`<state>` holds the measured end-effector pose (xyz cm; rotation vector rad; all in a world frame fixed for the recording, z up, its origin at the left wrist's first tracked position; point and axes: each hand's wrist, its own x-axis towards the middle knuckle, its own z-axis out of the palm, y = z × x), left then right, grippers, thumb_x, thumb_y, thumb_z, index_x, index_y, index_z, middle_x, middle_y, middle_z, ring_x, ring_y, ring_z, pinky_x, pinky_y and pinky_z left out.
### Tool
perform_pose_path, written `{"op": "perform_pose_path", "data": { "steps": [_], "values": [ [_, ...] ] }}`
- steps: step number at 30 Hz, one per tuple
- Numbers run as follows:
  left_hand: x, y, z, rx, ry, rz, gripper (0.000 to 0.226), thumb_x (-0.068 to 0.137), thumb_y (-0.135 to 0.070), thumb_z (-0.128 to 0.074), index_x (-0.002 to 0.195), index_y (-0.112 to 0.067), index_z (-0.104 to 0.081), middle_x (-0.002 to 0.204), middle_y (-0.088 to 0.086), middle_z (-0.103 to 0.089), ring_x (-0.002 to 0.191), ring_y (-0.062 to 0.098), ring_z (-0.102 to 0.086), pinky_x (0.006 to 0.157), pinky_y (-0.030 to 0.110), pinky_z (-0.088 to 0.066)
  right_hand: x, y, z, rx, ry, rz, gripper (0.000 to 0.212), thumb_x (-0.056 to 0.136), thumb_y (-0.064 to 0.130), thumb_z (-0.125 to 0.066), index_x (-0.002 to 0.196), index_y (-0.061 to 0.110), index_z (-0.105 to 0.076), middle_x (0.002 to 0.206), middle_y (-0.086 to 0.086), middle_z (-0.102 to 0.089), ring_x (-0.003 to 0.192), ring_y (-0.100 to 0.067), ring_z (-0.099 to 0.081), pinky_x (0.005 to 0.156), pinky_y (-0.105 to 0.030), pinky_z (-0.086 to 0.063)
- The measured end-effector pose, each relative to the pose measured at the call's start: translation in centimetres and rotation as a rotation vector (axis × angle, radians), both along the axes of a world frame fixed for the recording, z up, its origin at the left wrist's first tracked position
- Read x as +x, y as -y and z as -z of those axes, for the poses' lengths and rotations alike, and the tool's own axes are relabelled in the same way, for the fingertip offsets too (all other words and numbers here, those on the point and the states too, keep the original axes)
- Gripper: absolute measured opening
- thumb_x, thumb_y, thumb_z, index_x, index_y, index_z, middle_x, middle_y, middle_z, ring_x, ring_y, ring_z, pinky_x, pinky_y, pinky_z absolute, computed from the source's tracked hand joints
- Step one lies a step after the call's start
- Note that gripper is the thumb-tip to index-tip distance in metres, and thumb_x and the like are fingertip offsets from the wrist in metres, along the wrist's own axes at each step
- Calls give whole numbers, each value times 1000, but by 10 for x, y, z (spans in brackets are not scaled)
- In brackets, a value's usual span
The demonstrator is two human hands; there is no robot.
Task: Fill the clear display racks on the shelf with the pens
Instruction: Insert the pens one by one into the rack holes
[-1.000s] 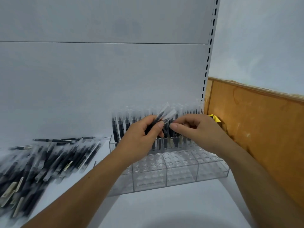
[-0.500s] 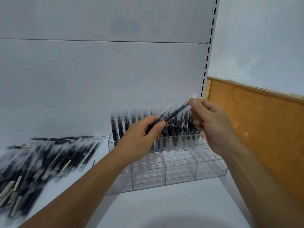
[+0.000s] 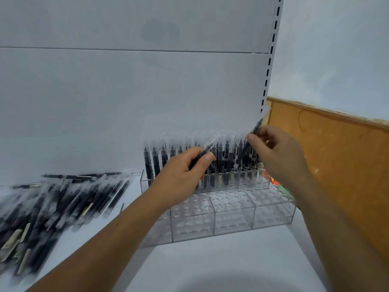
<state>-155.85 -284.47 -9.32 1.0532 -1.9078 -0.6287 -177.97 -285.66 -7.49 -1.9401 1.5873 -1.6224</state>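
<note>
white shelf, clear rack, a black pen in each hand

faced a white shelf (image 3: 210, 262) backed by pale grey panels (image 3: 126, 91), with a slotted metal upright (image 3: 271, 49) at the right edge, a brown wooden board (image 3: 341, 165) beside it and a pale wall (image 3: 336, 49) above. saw a stepped clear rack (image 3: 233, 224) set against the panels, rear rows packed with standing pens (image 3: 155, 163), front holes unfilled. gripped a first pen (image 3: 207, 147) in the curled left hand (image 3: 181, 175), in front of the standing pens. pinched a second pen (image 3: 257, 125), tilted up to the right, between thumb and fingers of the right hand (image 3: 277, 157) over the rack's right end. saw a loose pile of pens (image 3: 52, 205) lying on the shelf, left of the rack. could not read the pale labels there: too blurred.
</note>
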Motion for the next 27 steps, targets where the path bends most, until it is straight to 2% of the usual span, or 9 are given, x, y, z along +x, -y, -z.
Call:
{"op": "perform_pose_path", "data": {
  "steps": [3, 8, 12, 16, 18, 23, 27],
  "values": [
    [0, 1, 1, 8, 13, -7, 43, 87, -60, -40, 97, -26, -63, 64, -10, -56, 48, -3, -44, 49, 13, -41, 2, 4, 3, 34, -136, 52, 14, 92, 39, -62, 90, 25, -63, 73, 14, -59, 63, -5, -52, 57, -25, -39],
    [-1, 0, 1, 9, 32, -6, 33, 93, -53, -42, 96, -28, -63, 63, -12, -53, 48, -2, -43, 48, 14, -39, 3, 9, 4, 14, -207, 67, 16, 93, 41, -60, 93, 25, -62, 77, 17, -60, 65, -1, -51, 57, -24, -39],
    [-1, 1, 1, 7, 51, -10, 33, 93, -53, -43, 96, -27, -63, 64, -10, -54, 49, -1, -44, 49, 16, -40, 0, 11, 2, 23, -260, 74, 14, 93, 42, -59, 91, 29, -59, 75, 19, -57, 65, 0, -50, 55, -21, -35],
    [-1, 2, 1, 12, 64, -12, 29, 93, -53, -44, 94, -30, -62, 63, -10, -54, 50, 1, -45, 49, 19, -41, 3, 13, 6, 154, -416, 30, 15, 91, 43, -62, 89, 28, -61, 73, 18, -56, 67, -2, -52, 58, -23, -41],
    [-2, 2, 2, 7, 66, -11, 29, 92, -54, -44, 94, -32, -63, 62, -11, -54, 50, 2, -46, 50, 20, -42, 6, 14, 8, 232, -488, 18, 16, 90, 44, -63, 85, 30, -58, 72, 17, -56, 66, -1, -52, 55, -22, -38],
    [-1, 1, 2, 9, 80, -19, 32, 90, -57, -43, 94, -32, -62, 64, -10, -54, 51, 3, -46, 53, 25, -44, -1, 9, 6, 304, -497, 38, 19, 88, 49, -63, 83, 31, -66, 74, 17, -60, 70, -2, -55, 57, -23, -42],
    [-1, 1, 2, 10, 80, -20, 29, 93, -53, -45, 93, -30, -62, 64, -9, -54, 51, 3, -44, 54, 28, -43, -1, -2, 1, 206, -323, -41, 20, 85, 52, -65, 86, 33, -72, 66, 17, -62, 63, 1, -56, 55, -18, -40]
  ]
}}
